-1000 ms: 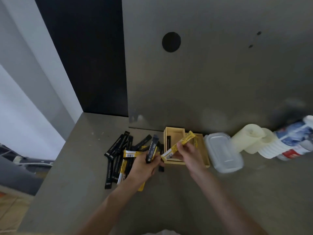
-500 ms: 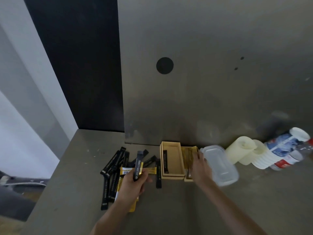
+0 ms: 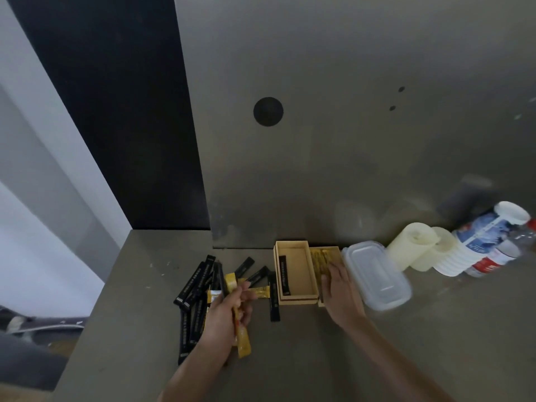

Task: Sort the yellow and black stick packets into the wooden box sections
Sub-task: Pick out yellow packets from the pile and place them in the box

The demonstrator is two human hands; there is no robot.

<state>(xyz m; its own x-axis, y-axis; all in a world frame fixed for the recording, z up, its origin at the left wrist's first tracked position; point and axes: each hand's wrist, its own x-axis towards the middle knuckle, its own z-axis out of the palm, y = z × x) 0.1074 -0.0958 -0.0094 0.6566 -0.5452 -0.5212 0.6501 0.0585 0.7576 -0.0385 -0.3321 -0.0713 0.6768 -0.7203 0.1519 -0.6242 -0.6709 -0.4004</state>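
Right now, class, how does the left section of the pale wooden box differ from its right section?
Contents: the left section holds one black stick packet along its left wall; the right section holds yellow stick packets.
Access: the left section lies open, its floor mostly bare; the right section is partly covered by the right hand, fingers on the packets.
Shared: both are rectangular, pale wood, side by side.

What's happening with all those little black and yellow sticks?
A person is sorting them into a two-section light wooden box. The left hand grips a long yellow stick packet above the loose pile of black stick packets on the grey table. The right hand rests flat on the yellow packets in the box's right section. The left section holds one black packet.
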